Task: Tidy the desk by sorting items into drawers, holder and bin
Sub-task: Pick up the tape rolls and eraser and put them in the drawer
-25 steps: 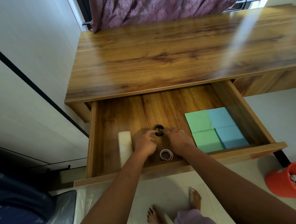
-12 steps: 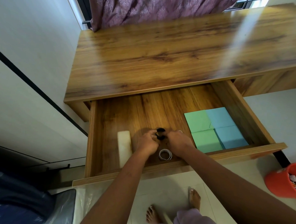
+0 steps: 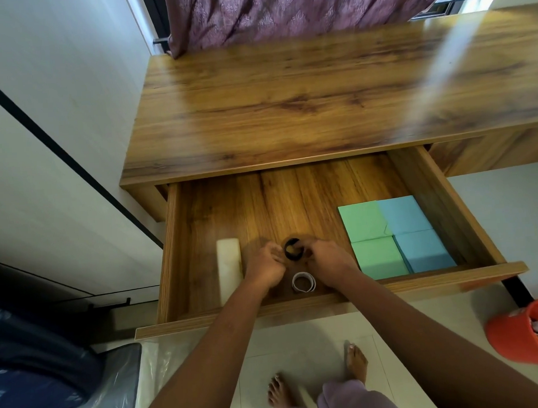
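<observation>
Here, inside the open drawer [image 3: 442, 207], the left hand [image 3: 263, 266] at nine o'clock and the right hand [image 3: 327, 261] at three o'clock together pinch a black ring [image 3: 293, 249]; a white ring [image 3: 303, 282] lies at six o'clock.

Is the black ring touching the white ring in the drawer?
Apart. The head view shows bare drawer floor between the black ring and the white ring, nearer the front.
</observation>
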{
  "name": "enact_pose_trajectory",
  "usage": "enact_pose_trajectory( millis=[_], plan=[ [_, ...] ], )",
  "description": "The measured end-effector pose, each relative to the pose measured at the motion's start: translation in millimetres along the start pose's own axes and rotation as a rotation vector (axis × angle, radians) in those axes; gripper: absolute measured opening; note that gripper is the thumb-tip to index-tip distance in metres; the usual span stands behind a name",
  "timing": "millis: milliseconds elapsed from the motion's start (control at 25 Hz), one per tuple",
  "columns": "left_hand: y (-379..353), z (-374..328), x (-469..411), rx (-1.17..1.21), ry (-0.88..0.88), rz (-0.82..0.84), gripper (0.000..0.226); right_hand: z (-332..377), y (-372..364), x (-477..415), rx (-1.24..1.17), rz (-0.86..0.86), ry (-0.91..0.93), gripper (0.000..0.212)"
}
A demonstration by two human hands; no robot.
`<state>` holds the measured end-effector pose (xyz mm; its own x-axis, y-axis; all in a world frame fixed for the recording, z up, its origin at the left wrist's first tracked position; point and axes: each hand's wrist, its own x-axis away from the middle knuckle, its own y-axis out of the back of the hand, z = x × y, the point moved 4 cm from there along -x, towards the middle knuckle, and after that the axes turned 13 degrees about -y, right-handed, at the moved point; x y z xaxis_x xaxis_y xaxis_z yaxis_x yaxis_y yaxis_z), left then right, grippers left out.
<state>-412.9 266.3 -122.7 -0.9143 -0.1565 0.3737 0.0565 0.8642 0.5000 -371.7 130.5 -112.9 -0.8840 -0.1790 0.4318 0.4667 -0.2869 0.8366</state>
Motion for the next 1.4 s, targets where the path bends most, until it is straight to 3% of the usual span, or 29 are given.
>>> enact_pose_trajectory(
  millis=[80, 280, 480, 640, 960, 1160, 1280, 1400],
  plan=[
    [2, 3, 4, -0.016, 0.077, 0.027, 0.007, -2, 2, 1, -0.036, -0.007, -0.032, 0.034],
    [-11, 1, 10, -0.099, 0.109, 0.248, 0.019, -5, -6, 2, 0.02, 0.122, -0.117, 0.026],
    [-10, -7, 6, -0.138, 0.054, 0.2, 0.042, 1, -11, -2, 0.009, 0.123, -0.076, 0.043],
    [-8, -14, 0, -0.084, 0.058, 0.199, 0.042, 5, -5, -5, -0.06, 0.102, -0.057, 0.059],
    [-8, -15, -11, -0.084, 0.073, 0.19, 0.038, 3, -3, -11, -0.03, 0.039, -0.026, 0.056],
    [-10, -11, -13, -0.03, 0.098, 0.186, 0.012, -2, -4, -11, -0.091, 0.061, -0.022, 0.056],
    [-12, -9, -13, -0.007, 0.142, 0.188, 0.021, -19, 5, -14, -0.163, 0.022, -0.088, 0.048],
    [-13, -9, -13, 0.026, 0.174, 0.172, 0.023, -47, 17, -14, -0.109, -0.018, -0.187, 0.055]
  ],
)
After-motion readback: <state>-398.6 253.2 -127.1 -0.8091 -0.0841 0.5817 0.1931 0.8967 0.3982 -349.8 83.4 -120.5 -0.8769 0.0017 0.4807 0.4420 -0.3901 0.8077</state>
